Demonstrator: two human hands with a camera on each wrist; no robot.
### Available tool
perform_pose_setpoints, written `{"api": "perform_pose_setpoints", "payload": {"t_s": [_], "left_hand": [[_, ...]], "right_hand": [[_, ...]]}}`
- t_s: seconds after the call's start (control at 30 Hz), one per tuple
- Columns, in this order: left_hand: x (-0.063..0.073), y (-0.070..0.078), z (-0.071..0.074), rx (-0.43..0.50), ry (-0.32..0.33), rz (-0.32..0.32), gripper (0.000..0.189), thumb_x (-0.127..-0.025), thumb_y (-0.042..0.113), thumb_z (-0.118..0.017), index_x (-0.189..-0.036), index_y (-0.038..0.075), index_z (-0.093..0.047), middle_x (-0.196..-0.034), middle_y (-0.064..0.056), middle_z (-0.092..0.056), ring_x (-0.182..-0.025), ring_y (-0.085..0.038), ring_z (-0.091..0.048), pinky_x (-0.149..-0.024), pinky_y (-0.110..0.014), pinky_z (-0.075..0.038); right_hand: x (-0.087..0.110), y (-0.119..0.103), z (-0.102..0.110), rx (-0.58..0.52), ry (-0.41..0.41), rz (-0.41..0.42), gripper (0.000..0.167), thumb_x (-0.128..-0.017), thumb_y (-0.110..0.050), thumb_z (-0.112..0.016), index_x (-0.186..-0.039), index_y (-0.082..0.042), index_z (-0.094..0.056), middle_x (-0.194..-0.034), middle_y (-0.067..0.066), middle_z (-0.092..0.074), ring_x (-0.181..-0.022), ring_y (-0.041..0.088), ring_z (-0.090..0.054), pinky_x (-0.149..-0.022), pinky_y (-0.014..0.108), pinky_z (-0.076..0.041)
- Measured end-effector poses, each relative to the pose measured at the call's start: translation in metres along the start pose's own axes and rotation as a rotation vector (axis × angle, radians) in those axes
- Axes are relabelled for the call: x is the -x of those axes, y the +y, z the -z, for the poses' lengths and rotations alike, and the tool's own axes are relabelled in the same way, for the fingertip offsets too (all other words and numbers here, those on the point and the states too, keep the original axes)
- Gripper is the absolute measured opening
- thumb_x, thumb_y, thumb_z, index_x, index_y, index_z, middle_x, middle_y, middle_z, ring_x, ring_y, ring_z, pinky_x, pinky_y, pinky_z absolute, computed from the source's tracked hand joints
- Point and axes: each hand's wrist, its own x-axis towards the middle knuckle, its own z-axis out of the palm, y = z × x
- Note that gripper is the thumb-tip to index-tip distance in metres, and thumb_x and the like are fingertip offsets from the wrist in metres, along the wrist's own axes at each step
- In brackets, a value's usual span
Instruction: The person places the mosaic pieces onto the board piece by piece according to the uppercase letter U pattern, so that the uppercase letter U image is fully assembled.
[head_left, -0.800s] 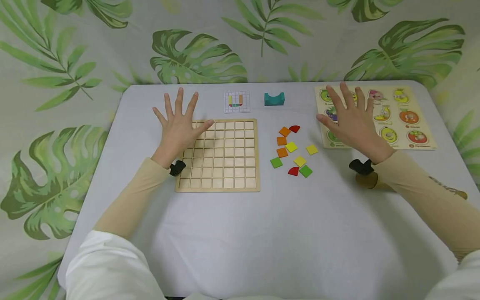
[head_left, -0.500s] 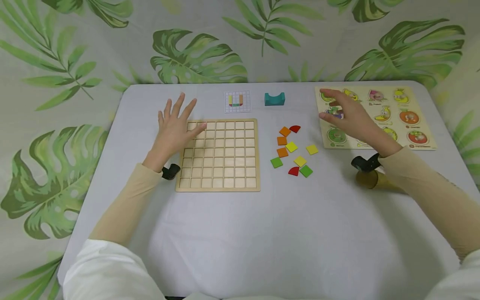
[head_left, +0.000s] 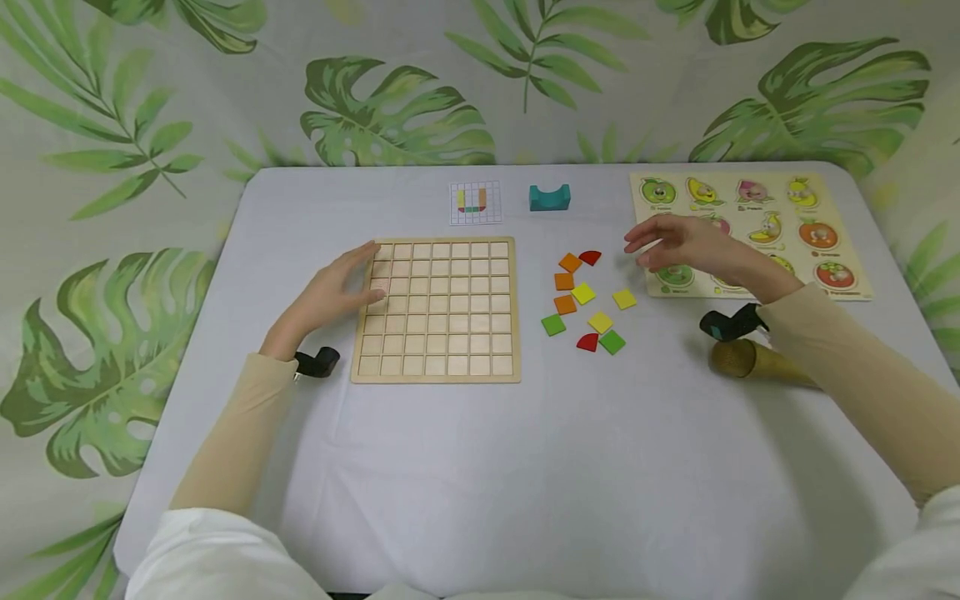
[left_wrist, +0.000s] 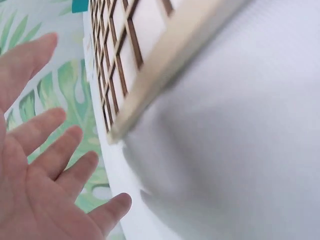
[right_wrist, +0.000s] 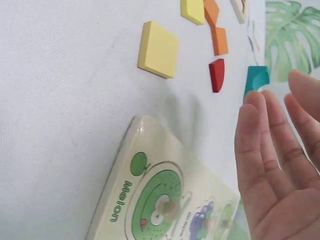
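My left hand [head_left: 326, 292] hovers at the left edge of a square wooden grid board [head_left: 450, 318], thumb over its cells. In the left wrist view the fingers [left_wrist: 45, 130] are spread, holding nothing, apart from the board's edge [left_wrist: 145, 92]. My right hand [head_left: 697, 243] is above the left part of a fruit knob puzzle [head_left: 720, 290], relaxed and holding nothing. Left of it lie loose tiles: orange squares [head_left: 564, 282], yellow squares [head_left: 624, 298], green squares [head_left: 553, 325] and red quarter-round pieces [head_left: 588, 342]. The right wrist view shows a yellow tile [right_wrist: 158, 50] near the puzzle's corner.
Behind the board lies a pattern card [head_left: 476, 203] with a coloured U shape. A teal curved block [head_left: 550, 198] stands beside it. Under the right forearm lies a brown, round-ended object [head_left: 738, 358], partly hidden. Leaf-printed cloth surrounds the white table [head_left: 480, 483].
Both hands have come down and nearer from a raised, spread-finger pose. The left hand moved left to the board's edge, and the right hand's fingers drew together. Tiles and board stayed put.
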Motion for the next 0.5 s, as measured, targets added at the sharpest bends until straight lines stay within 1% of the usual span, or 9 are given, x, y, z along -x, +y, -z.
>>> {"api": "perform_pose_setpoints", "payload": {"t_s": [0.1,0.17,0.27,0.33,0.4,0.5], "left_hand": [[0.002,-0.008,-0.001,0.007,-0.05,0.021,0.079,-0.09,0.03,-0.068,-0.153,0.011,-0.023,-0.159,-0.007,-0.016,-0.145,-0.028,-0.007,-0.113,-0.052,-0.01],[0.003,-0.011,-0.001,0.014,-0.079,0.019,0.08,-0.09,0.027,-0.068,-0.153,0.009,-0.022,-0.159,-0.007,-0.015,-0.145,-0.029,-0.004,-0.113,-0.052,-0.008],[0.004,-0.017,-0.001,0.028,-0.122,-0.016,0.081,-0.09,0.023,-0.068,-0.153,0.004,-0.02,-0.159,-0.01,-0.012,-0.145,-0.032,0.0,-0.113,-0.052,-0.004],[0.004,-0.019,-0.002,0.023,-0.148,-0.05,0.081,-0.09,0.02,-0.067,-0.152,0.001,-0.018,-0.159,-0.013,-0.009,-0.144,-0.035,0.003,-0.113,-0.054,-0.001],[0.005,-0.02,-0.002,0.02,-0.171,-0.079,0.08,-0.091,0.019,-0.066,-0.151,-0.002,-0.017,-0.158,-0.016,-0.007,-0.143,-0.038,0.004,-0.112,-0.055,0.001],[0.005,-0.021,-0.002,-0.007,-0.188,-0.102,0.079,-0.092,0.018,-0.064,-0.151,-0.003,-0.016,-0.158,-0.017,-0.004,-0.142,-0.04,0.005,-0.111,-0.057,0.004]], "right_hand": [[-0.001,0.004,-0.001,0.013,-0.049,-0.036,0.04,-0.093,-0.005,-0.06,-0.13,0.005,-0.048,-0.125,0.02,-0.055,-0.101,0.027,-0.058,-0.082,0.027,-0.052],[-0.003,0.006,-0.002,0.022,-0.079,-0.061,0.038,-0.093,-0.002,-0.058,-0.129,0.005,-0.049,-0.125,0.02,-0.055,-0.1,0.027,-0.058,-0.082,0.027,-0.052],[-0.004,0.011,-0.004,0.044,-0.109,-0.106,0.035,-0.093,0.0,-0.057,-0.127,0.005,-0.05,-0.124,0.019,-0.056,-0.099,0.025,-0.059,-0.081,0.027,-0.052],[-0.004,0.013,-0.006,0.066,-0.116,-0.12,0.033,-0.092,0.001,-0.058,-0.125,0.004,-0.052,-0.122,0.018,-0.057,-0.098,0.024,-0.059,-0.08,0.026,-0.052],[-0.004,0.013,-0.008,0.082,-0.126,-0.123,0.032,-0.091,0.002,-0.059,-0.123,0.005,-0.054,-0.119,0.017,-0.057,-0.098,0.023,-0.059,-0.079,0.026,-0.051],[-0.004,0.013,-0.01,0.111,-0.131,-0.111,0.03,-0.09,0.002,-0.06,-0.12,0.005,-0.056,-0.116,0.017,-0.059,-0.096,0.024,-0.059,-0.078,0.025,-0.051]]}}
